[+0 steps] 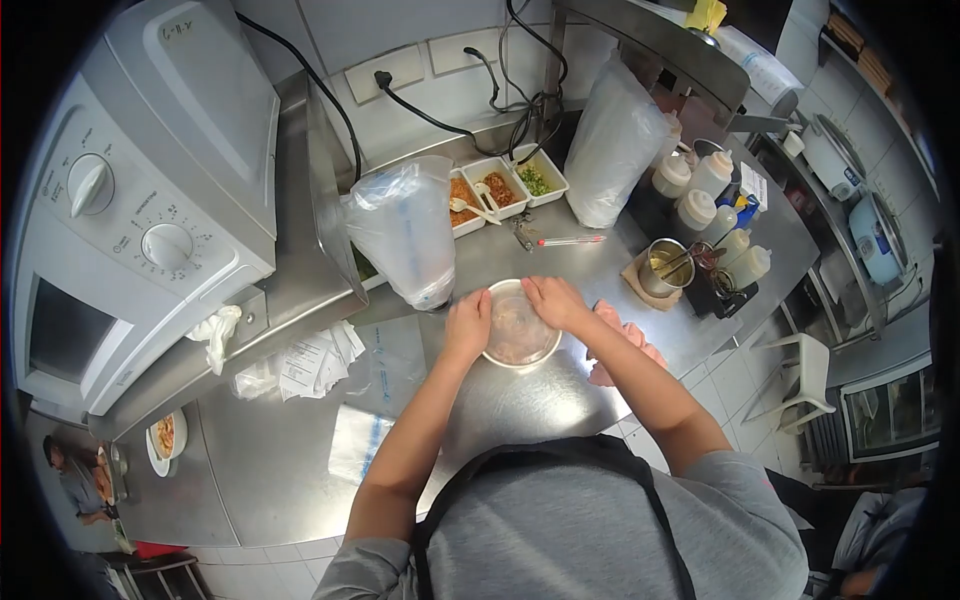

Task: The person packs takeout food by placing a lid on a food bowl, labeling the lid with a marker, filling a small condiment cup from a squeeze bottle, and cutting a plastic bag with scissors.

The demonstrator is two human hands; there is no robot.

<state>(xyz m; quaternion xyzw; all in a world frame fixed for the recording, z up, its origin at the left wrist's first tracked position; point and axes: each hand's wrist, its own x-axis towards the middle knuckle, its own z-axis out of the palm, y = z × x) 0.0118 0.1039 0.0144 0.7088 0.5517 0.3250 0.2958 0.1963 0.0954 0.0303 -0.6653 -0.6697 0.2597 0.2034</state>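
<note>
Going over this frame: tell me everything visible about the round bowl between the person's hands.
The round bowl is pale with a whitish rim, covered by what looks like a clear plastic lid. Brownish, blurry contents show through; I can't tell what they are. It sits upright on the shiny metal counter. The left hand touches its left edge, the right hand its upper right edge. Whether the lid is fully sealed is unclear.
</note>
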